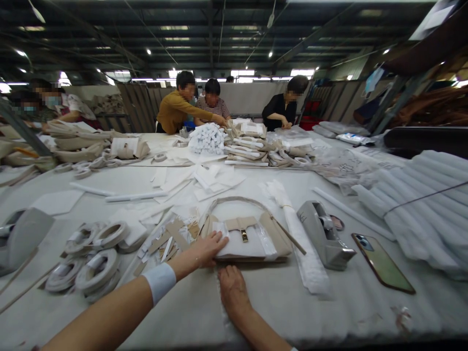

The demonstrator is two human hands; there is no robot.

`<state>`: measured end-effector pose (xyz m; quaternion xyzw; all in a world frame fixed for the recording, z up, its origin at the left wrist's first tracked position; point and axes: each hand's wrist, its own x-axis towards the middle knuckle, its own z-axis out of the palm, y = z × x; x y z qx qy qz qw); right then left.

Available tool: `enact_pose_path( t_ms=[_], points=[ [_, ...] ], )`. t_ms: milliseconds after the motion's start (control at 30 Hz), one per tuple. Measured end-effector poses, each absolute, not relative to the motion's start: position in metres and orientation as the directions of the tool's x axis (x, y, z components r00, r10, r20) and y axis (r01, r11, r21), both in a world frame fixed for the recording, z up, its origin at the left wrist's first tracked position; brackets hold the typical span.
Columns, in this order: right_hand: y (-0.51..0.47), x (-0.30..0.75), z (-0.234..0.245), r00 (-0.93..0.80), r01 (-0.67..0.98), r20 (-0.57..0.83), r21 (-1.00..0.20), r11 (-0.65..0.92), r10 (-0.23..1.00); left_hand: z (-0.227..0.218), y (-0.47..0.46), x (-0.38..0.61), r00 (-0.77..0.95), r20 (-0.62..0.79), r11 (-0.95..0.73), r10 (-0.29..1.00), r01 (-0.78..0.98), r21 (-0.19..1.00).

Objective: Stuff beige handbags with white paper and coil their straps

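Note:
A beige handbag [281, 243] lies on the table in front of me, its shoulder strap arched behind it. White wrapping covers part of its front, and a gold clasp [244, 235] shows on the flap tab. My left hand [208, 249] grips the bag's lower left side, fingers over the wrapped front and thumb near the bottom edge. Just below that edge, my right hand [233, 290] rests on the table with curled fingers; their tips are hidden. A thin translucent strip [225, 324] runs from beside it toward me.
Right of the bag are a white plastic bundle [302, 243], a grey tape dispenser [325, 239], a phone [383, 263] and foam rolls [420, 209]. Rolled straps [97, 268] and paper scraps [171, 239] lie left. Across the table, several people stand behind piled bags [248, 146].

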<state>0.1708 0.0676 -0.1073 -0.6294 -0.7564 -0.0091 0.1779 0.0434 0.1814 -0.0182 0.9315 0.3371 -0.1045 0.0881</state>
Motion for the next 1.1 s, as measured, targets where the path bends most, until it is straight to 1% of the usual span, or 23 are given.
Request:
enact_pose_path(
  t_ms=[67, 133, 200, 267, 300, 367, 433, 467, 533, 667, 800, 867, 967, 1100],
  points=[
    [0.064, 0.181, -0.094, -0.193, 0.939, 0.271, -0.229, 0.258, 0.943, -0.025, 0.174, 0.044, 0.724, -0.254, -0.734, 0.641, 0.675, 0.072],
    [0.067, 0.195, -0.072, -0.268, 0.888, 0.291, -0.297, 0.353, 0.919, -0.032, 0.166, 0.045, 0.691, -0.239, -0.704, 0.682, 0.709, 0.041],
    [0.079, 0.210, -0.046, -0.305, 0.824, 0.345, -0.373, 0.428, 0.888, -0.037, 0.162, 0.047, 0.667, -0.211, -0.680, 0.714, 0.733, 0.014],
    [0.103, 0.221, -0.022, -0.315, 0.808, 0.367, -0.381, 0.450, 0.875, -0.039, 0.160, 0.048, 0.659, -0.195, -0.672, 0.726, 0.741, 0.003],
    [0.118, 0.225, -0.014, -0.347, 0.811, 0.340, -0.360, 0.462, 0.874, -0.039, 0.160, 0.048, 0.658, -0.195, -0.672, 0.727, 0.741, -0.002],
    [0.147, 0.228, -0.004, -0.420, 0.816, 0.213, -0.337, 0.470, 0.882, -0.038, 0.162, 0.049, 0.656, -0.211, -0.673, 0.725, 0.740, -0.009],
    [0.172, 0.226, -0.004, -0.477, 0.806, 0.088, -0.354, 0.475, 0.874, -0.038, 0.163, 0.049, 0.652, -0.224, -0.670, 0.724, 0.742, -0.008],
    [0.181, 0.225, -0.006, -0.497, 0.795, 0.053, -0.372, 0.479, 0.866, -0.040, 0.164, 0.050, 0.649, -0.222, -0.666, 0.728, 0.746, -0.004],
    [0.193, 0.222, -0.013, -0.522, 0.775, 0.040, -0.394, 0.493, 0.852, -0.044, 0.165, 0.050, 0.641, -0.206, -0.654, 0.739, 0.756, 0.009],
    [0.203, 0.221, -0.022, -0.496, 0.769, 0.071, -0.426, 0.476, 0.865, -0.056, 0.167, 0.049, 0.639, -0.166, -0.642, 0.751, 0.765, 0.042],
    [0.220, 0.222, -0.020, -0.334, 0.796, 0.119, -0.496, 0.347, 0.935, -0.063, 0.169, 0.049, 0.645, -0.137, -0.638, 0.752, 0.764, 0.098],
    [0.233, 0.222, -0.015, -0.280, 0.791, 0.129, -0.531, 0.305, 0.951, -0.064, 0.169, 0.049, 0.646, -0.129, -0.635, 0.752, 0.763, 0.124],
    [0.254, 0.220, -0.007, -0.309, 0.772, 0.128, -0.546, 0.327, 0.943, -0.063, 0.170, 0.048, 0.669, -0.113, -0.647, 0.735, 0.741, 0.177],
    [0.282, 0.216, 0.001, -0.329, 0.802, 0.109, -0.492, 0.339, 0.938, -0.059, 0.171, 0.048, 0.665, -0.117, -0.629, 0.738, 0.740, 0.238]
  ],
)
